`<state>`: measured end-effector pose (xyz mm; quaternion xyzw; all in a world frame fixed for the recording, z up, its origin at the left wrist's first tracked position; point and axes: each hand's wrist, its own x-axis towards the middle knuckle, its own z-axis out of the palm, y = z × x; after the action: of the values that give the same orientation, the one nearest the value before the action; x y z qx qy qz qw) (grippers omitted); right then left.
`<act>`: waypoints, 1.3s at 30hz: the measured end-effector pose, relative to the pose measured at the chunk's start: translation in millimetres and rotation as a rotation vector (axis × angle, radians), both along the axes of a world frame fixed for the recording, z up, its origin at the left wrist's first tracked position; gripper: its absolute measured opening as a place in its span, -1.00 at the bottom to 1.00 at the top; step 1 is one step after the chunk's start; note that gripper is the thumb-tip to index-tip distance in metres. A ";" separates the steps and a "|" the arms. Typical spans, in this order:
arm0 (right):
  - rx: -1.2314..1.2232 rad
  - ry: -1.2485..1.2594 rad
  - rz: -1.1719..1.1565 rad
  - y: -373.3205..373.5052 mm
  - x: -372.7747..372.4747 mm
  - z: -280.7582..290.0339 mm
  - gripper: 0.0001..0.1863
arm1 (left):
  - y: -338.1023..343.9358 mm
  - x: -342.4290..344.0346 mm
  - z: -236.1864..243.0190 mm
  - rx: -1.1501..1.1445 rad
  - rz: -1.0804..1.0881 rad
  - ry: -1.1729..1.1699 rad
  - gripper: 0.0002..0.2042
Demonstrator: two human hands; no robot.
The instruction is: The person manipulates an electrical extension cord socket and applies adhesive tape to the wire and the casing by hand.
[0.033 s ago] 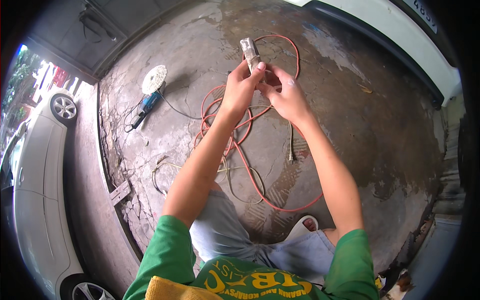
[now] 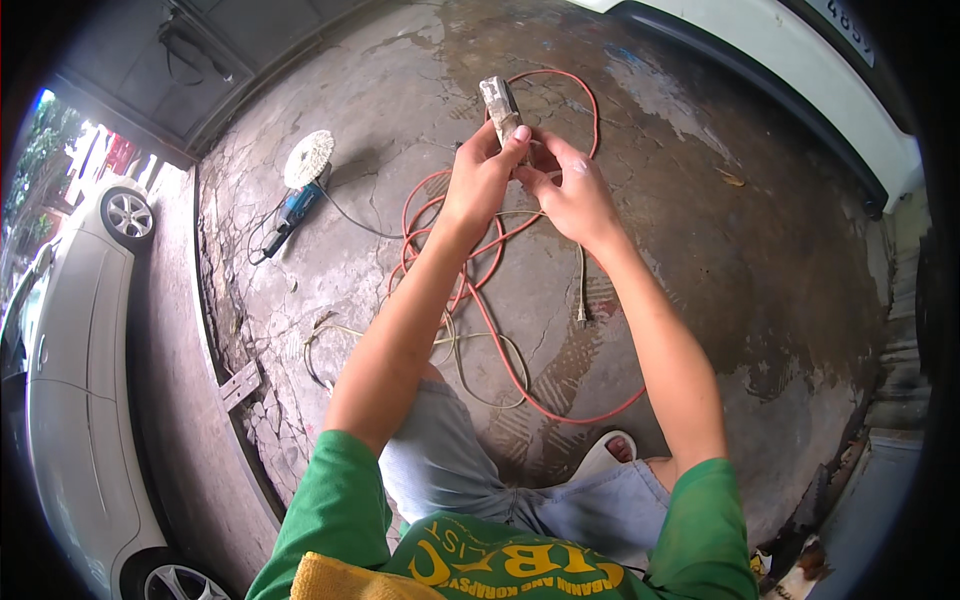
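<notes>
My left hand (image 2: 480, 175) and my right hand (image 2: 570, 185) meet high in the middle of the view, both gripping a worn, pale oblong block (image 2: 500, 105) with dark sides, held upright. My left thumb presses on its front; my right fingers wrap its lower end, which is partly hidden. Beneath my hands, a tangled red cord (image 2: 485, 315) and a thinner beige cord (image 2: 505, 400) lie on the cracked concrete floor (image 2: 750, 300). Whether either cord runs into the block, I cannot tell.
A blue-and-black power tool (image 2: 295, 210) with a fluffy white pad (image 2: 308, 158) rests at left. A white car (image 2: 75, 390) stands beyond a raised edge on the left; a white vehicle's bumper (image 2: 750, 90) curves along the top right. A grey metal gate (image 2: 130, 90) is at upper left.
</notes>
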<state>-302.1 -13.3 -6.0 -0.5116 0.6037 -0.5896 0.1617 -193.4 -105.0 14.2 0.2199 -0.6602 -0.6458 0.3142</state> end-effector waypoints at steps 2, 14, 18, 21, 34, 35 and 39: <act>-0.001 0.203 -0.102 2.1 0.0 -0.8 -0.59 | -4.5 -0.4 -3.0 -0.011 -0.013 -0.012 -0.64; -0.116 0.054 -0.101 -0.7 -23.8 -12.1 -0.63 | -2.1 -0.7 -3.6 -0.027 -0.036 -0.008 -0.50; 0.013 -0.194 -0.159 3.5 -16.2 18.1 -0.49 | -0.7 -1.6 -9.5 -0.203 0.054 -0.198 -0.45; -0.008 -0.191 -0.237 -1.3 -15.0 7.8 -0.58 | 7.2 -8.5 -17.9 -0.250 0.127 -0.139 -0.46; -0.079 -0.587 -0.196 2.8 -27.5 11.0 -0.94 | 11.0 -9.3 -9.3 0.312 -0.305 0.199 -0.44; -0.077 -0.619 -0.200 3.4 -27.9 16.6 -0.94 | 9.3 -8.0 -8.2 0.327 -0.360 0.209 -0.44; -0.184 -0.662 -0.409 14.3 -61.9 26.1 -0.87 | 8.3 -1.1 -3.9 0.345 -0.543 0.236 -0.36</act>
<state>-364.0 1.0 20.1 -0.1755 0.5531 -0.7943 0.1801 -194.5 -96.7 10.3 0.0096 -0.5347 -0.8291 0.1630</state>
